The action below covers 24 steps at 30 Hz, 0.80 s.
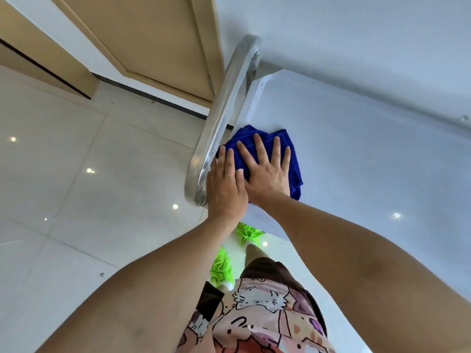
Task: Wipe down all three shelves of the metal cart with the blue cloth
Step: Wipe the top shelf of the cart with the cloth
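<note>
The blue cloth (293,164) lies bunched on the top shelf (369,161) of the metal cart, at its left end beside the curved steel handle (224,115). My right hand (265,171) presses flat on the cloth with fingers spread. My left hand (225,189) lies flat next to it, its thumb overlapping the right hand and its fingertips on the cloth's left edge by the handle. The two lower shelves are hidden under the top one.
Pale glossy floor tiles (76,161) spread to the left. A wooden door (158,39) and white wall stand behind the cart. My feet in bright green slippers (221,268) stand close against the cart's near edge.
</note>
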Each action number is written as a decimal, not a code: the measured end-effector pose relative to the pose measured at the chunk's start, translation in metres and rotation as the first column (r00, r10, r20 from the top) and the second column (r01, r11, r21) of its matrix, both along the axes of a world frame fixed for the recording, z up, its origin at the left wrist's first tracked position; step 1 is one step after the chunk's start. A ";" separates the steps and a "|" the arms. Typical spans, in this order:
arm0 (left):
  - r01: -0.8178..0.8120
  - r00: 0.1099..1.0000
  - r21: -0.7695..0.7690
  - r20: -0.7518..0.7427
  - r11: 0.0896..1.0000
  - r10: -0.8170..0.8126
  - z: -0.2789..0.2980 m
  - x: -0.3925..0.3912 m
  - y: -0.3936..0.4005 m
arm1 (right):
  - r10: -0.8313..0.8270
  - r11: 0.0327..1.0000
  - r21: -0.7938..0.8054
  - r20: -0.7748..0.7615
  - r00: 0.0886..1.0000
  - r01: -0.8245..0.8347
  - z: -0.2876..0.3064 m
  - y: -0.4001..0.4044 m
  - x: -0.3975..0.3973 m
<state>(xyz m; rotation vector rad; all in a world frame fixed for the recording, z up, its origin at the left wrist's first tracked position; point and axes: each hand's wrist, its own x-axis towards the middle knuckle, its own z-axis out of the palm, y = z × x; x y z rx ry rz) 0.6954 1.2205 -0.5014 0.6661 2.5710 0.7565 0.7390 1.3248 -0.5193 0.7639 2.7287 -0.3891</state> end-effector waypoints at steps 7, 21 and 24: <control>0.150 0.978 -0.216 -0.108 0.965 -0.176 -0.021 0.017 -0.028 | -0.013 0.999 0.034 -0.060 0.998 0.015 -0.005 0.048 -0.036; 0.186 0.964 -0.366 -0.113 0.912 -0.242 -0.021 0.021 -0.025 | -0.137 0.988 0.063 -0.105 0.985 0.144 -0.009 0.112 -0.103; 0.183 0.966 -0.371 -0.105 0.910 -0.237 -0.018 0.021 -0.025 | -0.134 0.988 0.059 -0.112 0.985 0.141 -0.009 0.113 -0.103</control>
